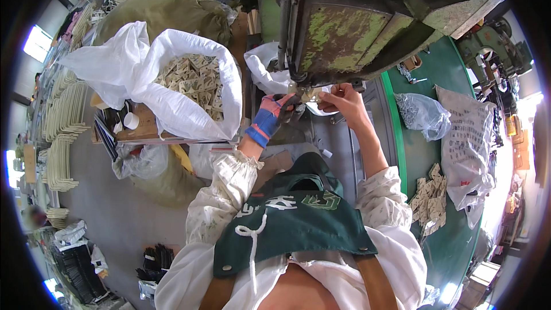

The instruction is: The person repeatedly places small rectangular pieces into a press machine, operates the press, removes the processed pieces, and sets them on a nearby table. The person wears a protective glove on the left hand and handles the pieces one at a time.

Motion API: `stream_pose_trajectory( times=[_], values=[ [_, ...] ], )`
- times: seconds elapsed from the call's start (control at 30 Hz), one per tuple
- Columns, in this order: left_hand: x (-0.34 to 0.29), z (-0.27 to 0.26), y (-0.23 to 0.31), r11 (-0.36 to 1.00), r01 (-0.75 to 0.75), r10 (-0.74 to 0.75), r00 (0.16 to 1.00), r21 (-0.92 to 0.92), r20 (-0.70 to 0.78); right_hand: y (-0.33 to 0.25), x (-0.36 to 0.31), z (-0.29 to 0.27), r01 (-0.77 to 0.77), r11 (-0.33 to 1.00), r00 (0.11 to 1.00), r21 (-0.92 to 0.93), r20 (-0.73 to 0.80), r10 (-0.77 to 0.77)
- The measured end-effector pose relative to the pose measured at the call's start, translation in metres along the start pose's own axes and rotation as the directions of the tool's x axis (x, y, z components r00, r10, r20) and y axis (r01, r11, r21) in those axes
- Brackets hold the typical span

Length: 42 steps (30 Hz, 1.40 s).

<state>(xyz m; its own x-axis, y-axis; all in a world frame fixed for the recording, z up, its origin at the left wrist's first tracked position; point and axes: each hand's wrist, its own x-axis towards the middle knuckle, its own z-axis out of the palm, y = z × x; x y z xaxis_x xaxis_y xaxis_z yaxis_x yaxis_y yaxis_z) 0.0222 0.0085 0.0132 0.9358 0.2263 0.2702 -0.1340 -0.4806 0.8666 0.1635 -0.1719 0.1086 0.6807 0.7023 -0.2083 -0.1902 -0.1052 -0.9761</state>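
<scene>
Steadying a small tan plate (310, 95) beneath the green press (344, 31), the bare right hand (344, 102) pinches it between nearly closed fingers; the gloved left hand (280, 108) curls just left, its hold unclear. Positioning seems in hand, the next move likely needing careful alignment; the plate's direction and long axis cannot be made out

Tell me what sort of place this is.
Most likely a factory workshop: a worn green machine, an open white sack full of small tan pieces, and stacked cream frames at the left.
</scene>
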Motion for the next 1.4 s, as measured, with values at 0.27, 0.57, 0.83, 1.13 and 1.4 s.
stream_pose_trajectory(
  times=[0.27,0.57,0.83,1.13,1.4],
  values=[
    [-0.001,0.007,-0.011,0.534,0.318,-0.337,0.93,-0.783,0.147,0.016,0.007,-0.006,-0.1,0.995,0.995,0.018,-0.006,0.1],
    [0.004,0.002,0.021,0.642,0.444,-0.571,0.821,-0.625,-0.003,0.019,0.007,-0.005,-0.093,0.994,0.995,0.049,0.043,0.091],
    [0.01,0.002,0.001,0.68,0.403,-0.514,0.858,-0.613,-0.005,0.022,0.013,-0.012,-0.073,0.996,0.994,0.05,0.084,0.069],
    [0.002,-0.01,0.031,0.716,0.384,-0.463,0.886,-0.584,0.015,0.013,0.0,-0.008,-0.035,0.998,0.996,0.061,0.087,0.03],
    [-0.077,-0.028,0.07,0.58,-0.208,0.54,0.822,0.788,-0.181,0.05,-0.039,0.031,0.25,0.966,0.947,0.06,0.193,-0.257]
  ],
)
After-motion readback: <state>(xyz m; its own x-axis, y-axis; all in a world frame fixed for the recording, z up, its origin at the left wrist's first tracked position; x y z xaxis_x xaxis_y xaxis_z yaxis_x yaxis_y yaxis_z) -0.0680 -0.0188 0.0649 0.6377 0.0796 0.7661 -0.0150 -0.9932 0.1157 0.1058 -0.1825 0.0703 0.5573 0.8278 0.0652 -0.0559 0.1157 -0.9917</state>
